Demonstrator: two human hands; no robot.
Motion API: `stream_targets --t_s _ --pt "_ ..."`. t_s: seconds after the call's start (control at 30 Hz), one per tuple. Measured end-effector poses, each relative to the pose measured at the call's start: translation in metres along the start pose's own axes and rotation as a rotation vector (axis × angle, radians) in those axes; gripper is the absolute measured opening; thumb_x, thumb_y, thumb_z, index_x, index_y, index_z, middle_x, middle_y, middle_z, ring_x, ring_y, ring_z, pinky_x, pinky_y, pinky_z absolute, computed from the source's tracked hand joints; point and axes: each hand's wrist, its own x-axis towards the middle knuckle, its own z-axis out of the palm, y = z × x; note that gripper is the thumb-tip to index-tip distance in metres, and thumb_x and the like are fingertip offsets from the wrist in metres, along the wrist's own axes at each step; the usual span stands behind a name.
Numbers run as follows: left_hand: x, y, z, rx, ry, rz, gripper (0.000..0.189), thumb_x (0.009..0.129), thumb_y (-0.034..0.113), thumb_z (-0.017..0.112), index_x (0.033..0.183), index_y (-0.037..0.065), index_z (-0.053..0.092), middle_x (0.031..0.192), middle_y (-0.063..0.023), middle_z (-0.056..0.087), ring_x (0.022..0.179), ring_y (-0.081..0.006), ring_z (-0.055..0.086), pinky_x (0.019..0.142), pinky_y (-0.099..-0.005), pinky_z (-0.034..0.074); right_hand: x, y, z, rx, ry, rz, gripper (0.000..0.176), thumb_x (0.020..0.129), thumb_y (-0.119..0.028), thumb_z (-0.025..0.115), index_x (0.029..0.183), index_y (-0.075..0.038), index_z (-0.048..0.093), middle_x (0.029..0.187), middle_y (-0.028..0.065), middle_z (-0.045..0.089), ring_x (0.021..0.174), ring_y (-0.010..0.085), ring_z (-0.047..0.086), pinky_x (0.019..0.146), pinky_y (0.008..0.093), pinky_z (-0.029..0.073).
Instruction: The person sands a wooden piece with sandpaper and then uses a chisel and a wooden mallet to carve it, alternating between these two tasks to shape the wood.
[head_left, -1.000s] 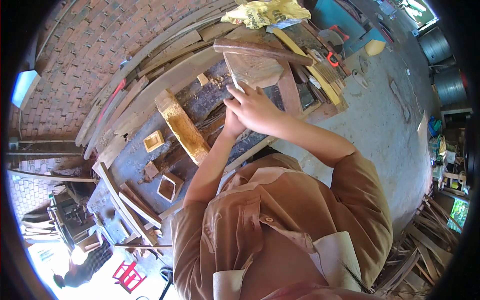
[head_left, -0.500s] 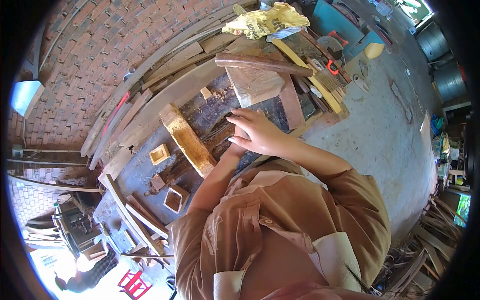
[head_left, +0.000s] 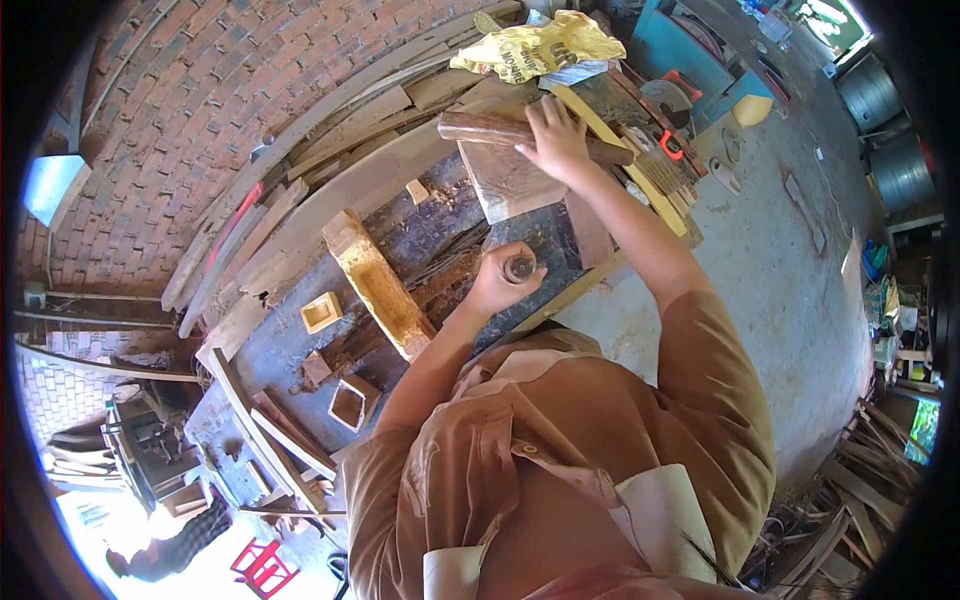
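My left hand is closed around an upright round tool handle, which I see end-on. The rest of that tool is hidden under the hand. My right hand lies across a long brown wooden club, its fingers stretched and apart over the wood and the thumb on the near side. Under the club is a pale wooden block. To the left of my left hand, a yellowish beam with a hollowed trough rests on the dark workbench.
Small hollowed wooden boxes, one square and one diamond-shaped, sit left of the beam. A yellow sack lies at the back, near a red-handled saw. Long boards line the brick wall. A red stool stands lower left.
My hands were together over the bench. My right hand has moved up and away onto the wooden club, while my left hand stays low, now showing the round handle.
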Motion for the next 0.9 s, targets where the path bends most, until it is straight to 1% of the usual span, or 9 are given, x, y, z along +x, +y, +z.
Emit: stream_targets --t_s 0.03,0.1,0.2,0.33,0.4,0.57,0.7,0.8,0.9 --pt "0.0 0.0 -0.001 0.0 0.005 -0.001 0.016 0.065 0.004 0.066 0.067 0.004 0.05 0.061 0.0005 0.049 0.058 -0.0042 0.043 0.051 -0.0203 0.036 0.006 0.007 0.001 0.001 -0.001 -0.005 0.061 0.078 -0.045 0.051 0.124 -0.008 0.034 0.123 0.0164 0.04 0.115 0.0322 0.038 0.089 0.056 0.029" --pt "0.001 0.0 -0.004 -0.127 0.025 -0.036 0.015 0.066 0.003 0.065 0.066 0.004 0.05 0.062 0.0016 0.049 0.058 -0.0042 0.043 0.051 -0.0199 0.036 0.017 0.02 0.003 0.132 -0.51 0.173 0.062 0.073 -0.049 0.055 0.118 -0.007 0.041 0.116 0.0165 0.046 0.109 0.0312 0.044 0.086 0.0485 0.037" --pt "0.001 0.0 -0.012 -0.179 0.112 -0.153 0.014 0.067 0.002 0.064 0.066 0.004 0.05 0.063 0.0021 0.05 0.058 -0.0042 0.045 0.052 -0.0198 0.037 0.024 0.028 0.005 0.218 -0.623 0.076 0.057 0.07 -0.049 0.057 0.108 -0.007 0.049 0.103 0.0157 0.054 0.097 0.0294 0.052 0.077 0.0408 0.043" --pt "0.006 -0.004 -0.023 -0.229 0.202 -0.13 0.012 0.068 0.0 0.062 0.067 0.005 0.051 0.064 0.0021 0.051 0.061 -0.0051 0.048 0.056 -0.0206 0.04 0.007 0.032 -0.005 0.214 -0.517 -0.03 0.051 0.07 -0.048 0.058 0.096 -0.005 0.053 0.089 0.0145 0.059 0.085 0.0287 0.056 0.069 0.0377 0.045" --pt "0.006 -0.014 -0.032 -0.195 0.201 -0.164 0.013 0.067 0.001 0.063 0.067 0.005 0.051 0.066 0.0019 0.052 0.061 -0.0055 0.048 0.056 -0.0213 0.04 -0.007 0.033 -0.014 0.199 -0.505 0.048 0.044 0.07 -0.043 0.06 0.094 -0.007 0.053 0.089 0.0111 0.06 0.085 0.0264 0.057 0.069 0.0364 0.046" --pt "0.007 -0.012 -0.037 -0.172 0.306 -0.186 0.013 0.068 0.003 0.065 0.068 0.006 0.052 0.062 0.0017 0.052 0.059 -0.0059 0.048 0.055 -0.0216 0.04 -0.061 0.054 -0.022 0.245 -0.52 0.147 0.046 0.07 -0.042 0.06 0.091 -0.002 0.052 0.079 0.0178 0.059 0.075 0.0317 0.059 0.065 0.0397 0.047" --pt "0.008 -0.023 -0.041 -0.238 0.328 -0.141 0.014 0.068 0.006 0.065 0.068 0.005 0.052 0.061 0.0002 0.053 0.054 -0.0077 0.049 0.05 -0.0232 0.04 -0.095 0.058 -0.022 0.377 -0.466 0.262 0.044 0.07 -0.04 0.061 0.087 0.0 0.051 0.078 0.0211 0.058 0.076 0.0363 0.056 0.066 0.0425 0.044" --pt "0.005 -0.025 -0.041 -0.314 0.316 -0.122 0.014 0.068 0.007 0.066 0.068 0.005 0.052 0.061 -0.0006 0.053 0.054 -0.0089 0.049 0.049 -0.0238 0.039 -0.105 0.059 -0.022 0.452 -0.457 0.306 0.044 0.07 -0.036 0.062 0.091 0.0 0.047 0.081 0.0232 0.057 0.077 0.0376 0.056 0.067 0.0426 0.044" --pt "0.006 -0.024 -0.038 -0.378 0.482 -0.035 0.011 0.069 0.006 0.064 0.068 0.004 0.053 0.064 -0.003 0.054 0.055 -0.0109 0.05 0.05 -0.0243 0.04 -0.103 0.059 -0.023 0.479 -0.518 0.308 0.046 0.07 -0.032 0.063 0.095 0.001 0.044 0.084 0.025 0.056 0.08 0.0386 0.055 0.068 0.0425 0.044"
